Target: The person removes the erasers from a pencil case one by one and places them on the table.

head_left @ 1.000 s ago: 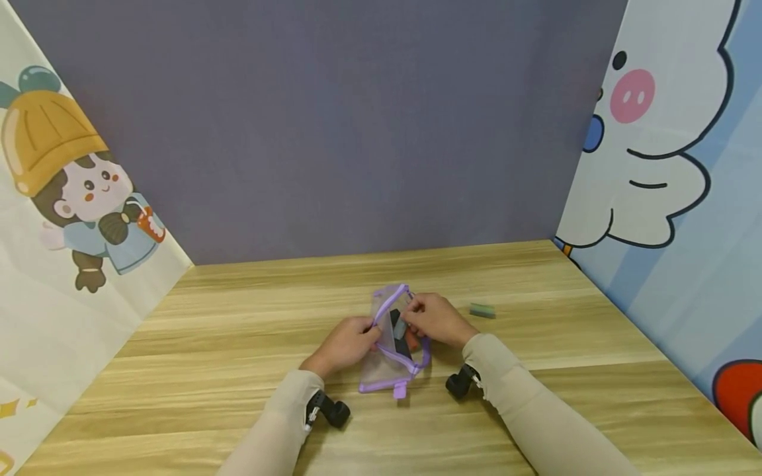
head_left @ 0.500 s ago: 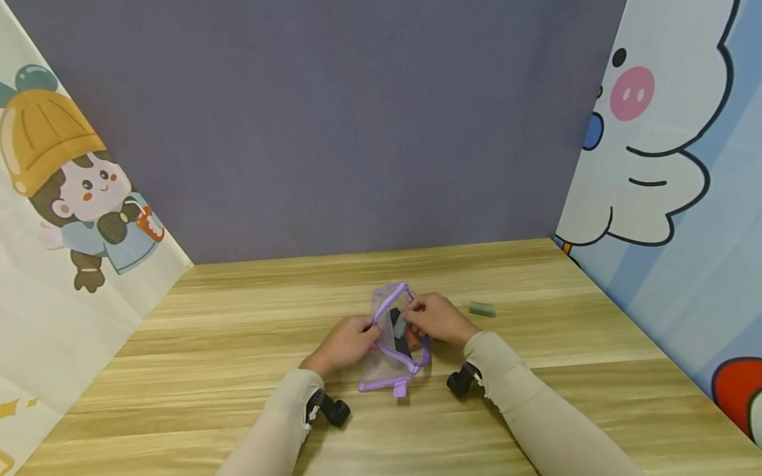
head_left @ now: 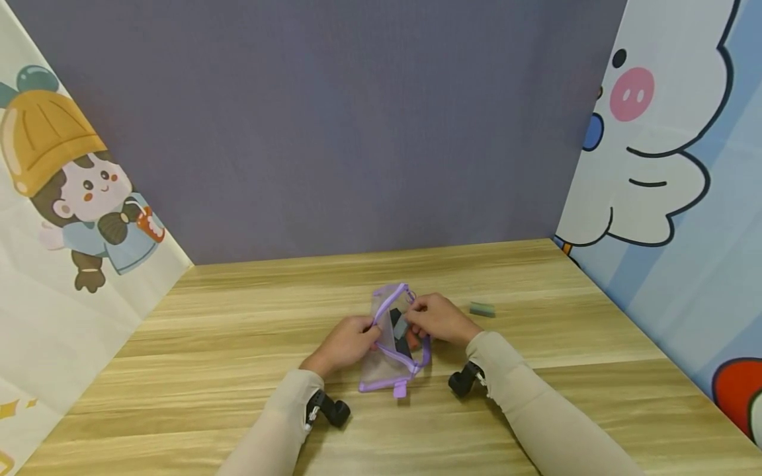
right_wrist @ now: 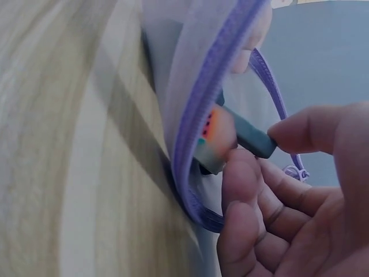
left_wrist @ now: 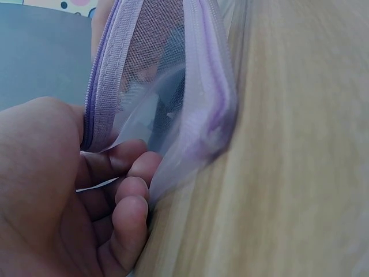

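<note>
A mesh zip pouch (head_left: pixel 376 370) with purple edging lies on the table, its mouth spread. My left hand (head_left: pixel 347 344) pinches the near-left side of its rim between thumb and curled fingers. At the opposite side, my right hand (head_left: pixel 442 320) pinches a small grey-green block (right_wrist: pixel 251 135), eraser-like, partly inside the mouth. Beside that block in the right wrist view is a piece with a watermelon print (right_wrist: pixel 217 131). Dark items (head_left: pixel 405 347) and a reddish piece (head_left: pixel 413 340) show inside the pouch. The mesh and my fingers hide parts of these.
A small green block (head_left: pixel 482 309) lies on the wooden table (head_left: pixel 238 344), right of my right hand. A dark grey panel (head_left: pixel 369 132) stands along the back edge. Printed cartoon panels (head_left: pixel 655 165) flank both sides.
Almost nothing differs. My right wrist has shifted very slightly to the right; both hands keep their holds on the block and the pouch.
</note>
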Available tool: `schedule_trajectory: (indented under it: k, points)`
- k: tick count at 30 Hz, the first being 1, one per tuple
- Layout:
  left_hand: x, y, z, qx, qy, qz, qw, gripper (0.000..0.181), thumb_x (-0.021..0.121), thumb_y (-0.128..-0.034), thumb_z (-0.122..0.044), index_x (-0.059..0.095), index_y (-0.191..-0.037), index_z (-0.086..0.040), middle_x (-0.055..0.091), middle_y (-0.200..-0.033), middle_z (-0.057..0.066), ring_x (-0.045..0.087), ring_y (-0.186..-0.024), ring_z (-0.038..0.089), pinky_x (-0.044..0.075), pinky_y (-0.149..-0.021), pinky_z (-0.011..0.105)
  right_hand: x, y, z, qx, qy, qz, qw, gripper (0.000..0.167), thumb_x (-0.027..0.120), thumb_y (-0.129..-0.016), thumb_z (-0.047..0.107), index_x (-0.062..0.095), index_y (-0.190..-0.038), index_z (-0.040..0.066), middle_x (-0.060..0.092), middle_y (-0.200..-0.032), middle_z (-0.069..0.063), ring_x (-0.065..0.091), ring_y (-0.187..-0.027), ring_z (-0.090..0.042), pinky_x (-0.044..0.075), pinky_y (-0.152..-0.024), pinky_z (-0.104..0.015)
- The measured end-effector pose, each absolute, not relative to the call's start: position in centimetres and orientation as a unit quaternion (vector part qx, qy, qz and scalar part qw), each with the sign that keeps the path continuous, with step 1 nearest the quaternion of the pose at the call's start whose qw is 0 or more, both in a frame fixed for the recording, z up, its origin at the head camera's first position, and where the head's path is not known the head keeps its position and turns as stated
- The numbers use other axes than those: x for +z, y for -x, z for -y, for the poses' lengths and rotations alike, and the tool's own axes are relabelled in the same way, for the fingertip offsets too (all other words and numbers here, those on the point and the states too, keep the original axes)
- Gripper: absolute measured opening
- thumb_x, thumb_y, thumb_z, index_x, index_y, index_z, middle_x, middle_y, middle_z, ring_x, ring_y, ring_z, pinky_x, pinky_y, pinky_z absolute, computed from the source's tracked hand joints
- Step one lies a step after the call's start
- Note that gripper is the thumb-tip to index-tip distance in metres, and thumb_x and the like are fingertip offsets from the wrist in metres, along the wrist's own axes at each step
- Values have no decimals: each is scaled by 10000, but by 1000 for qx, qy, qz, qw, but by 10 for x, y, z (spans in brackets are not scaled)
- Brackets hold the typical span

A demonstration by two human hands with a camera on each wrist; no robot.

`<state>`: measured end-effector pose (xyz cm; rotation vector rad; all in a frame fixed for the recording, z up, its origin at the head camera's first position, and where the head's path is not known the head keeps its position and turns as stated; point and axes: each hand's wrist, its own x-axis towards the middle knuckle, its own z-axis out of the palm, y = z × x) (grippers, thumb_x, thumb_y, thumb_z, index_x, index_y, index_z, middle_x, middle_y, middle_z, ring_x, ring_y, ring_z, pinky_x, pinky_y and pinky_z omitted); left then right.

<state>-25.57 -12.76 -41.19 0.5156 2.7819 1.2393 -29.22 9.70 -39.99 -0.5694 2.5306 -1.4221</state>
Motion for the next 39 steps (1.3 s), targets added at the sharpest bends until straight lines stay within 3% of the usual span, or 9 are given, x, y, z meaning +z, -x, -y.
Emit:
schedule_trajectory:
  k: [11,21,39]
  points:
    - [-410,254,128,408,-165,-897,35,284,514,-1021,-208,604,-763,-133,640,-721,-24,504,-567,114,427,-495,282,-397,292,-102,-467,171,-859,118,126,585,-908,168,653,-857,74,650,-752,-70,609,-662,-176,512,-536,-317]
    - [-410,255,127,396,-163,-903,29,298,516,-1020,-227,597,-747,-141,634,-714,-35,499,-573,110,416,-503,286,-394,291,-107,-478,189,-847,133,276,573,-959,135,680,-1199,49,655,-802,-99,611,-638,-209,504,-526,-340]
    - [-412,255,128,402,-157,-901,30,297,530,-1014,-223,595,-739,-133,635,-701,-24,472,-550,110,388,-481,268,-394,295,-117,-455,252,-842,144,224,592,-969,126,688,-1159,58,665,-815,-91,629,-655,-233,505,-524,-337]
